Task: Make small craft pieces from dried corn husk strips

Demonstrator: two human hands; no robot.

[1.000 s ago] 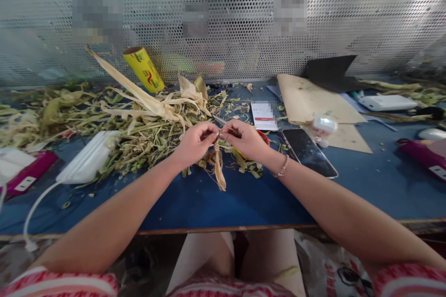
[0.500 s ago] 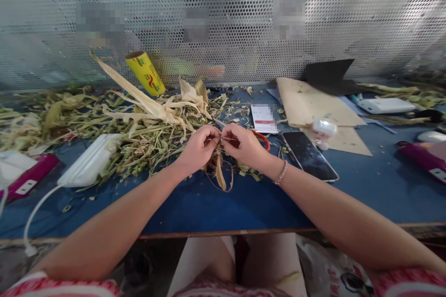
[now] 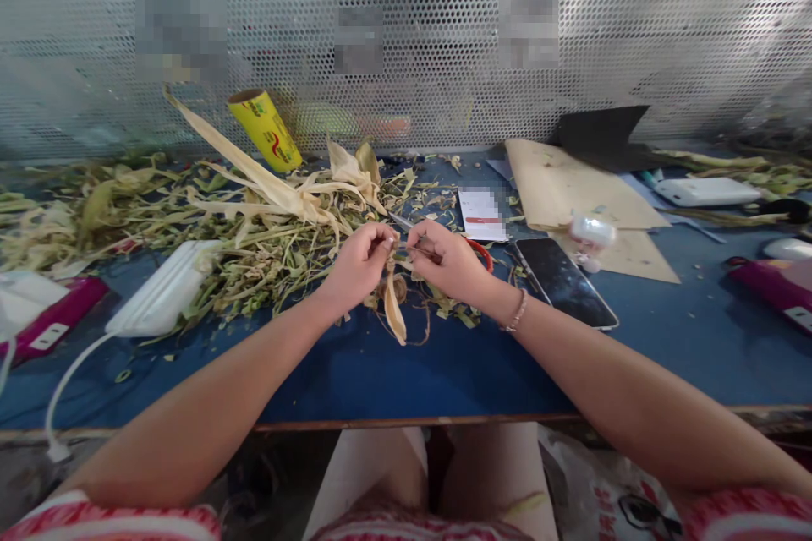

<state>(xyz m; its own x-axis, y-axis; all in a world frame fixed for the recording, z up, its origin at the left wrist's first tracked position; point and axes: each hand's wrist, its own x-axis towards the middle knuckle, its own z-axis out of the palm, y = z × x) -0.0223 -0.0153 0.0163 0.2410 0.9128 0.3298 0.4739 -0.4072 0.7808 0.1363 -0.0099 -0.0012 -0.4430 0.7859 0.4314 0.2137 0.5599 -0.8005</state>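
My left hand [image 3: 357,265] and my right hand [image 3: 447,258] meet above the middle of the blue table [image 3: 393,372]. Both pinch a small bundle of dry corn husk strips [image 3: 393,308] that hangs down between them, its pale tail curling toward me. The fingers of both hands are closed on the top of the bundle and on a thin strand stretched between the fingertips. A bracelet sits on my right wrist. Red-handled scissors [image 3: 477,251] lie just behind my right hand, partly hidden by it.
A heap of corn husks and green scraps [image 3: 190,220] covers the left and back. A yellow roll [image 3: 265,128], white box [image 3: 156,292], black phone [image 3: 562,279], white card [image 3: 480,211], cardboard sheets [image 3: 571,186] and magenta items [image 3: 770,283] lie around. A perforated metal screen [image 3: 406,34] stands behind.
My hands stayed together on the bundle, shifting slightly. The hanging husk tail swung and now curls to the left, and the thin strand loop below it has changed shape.
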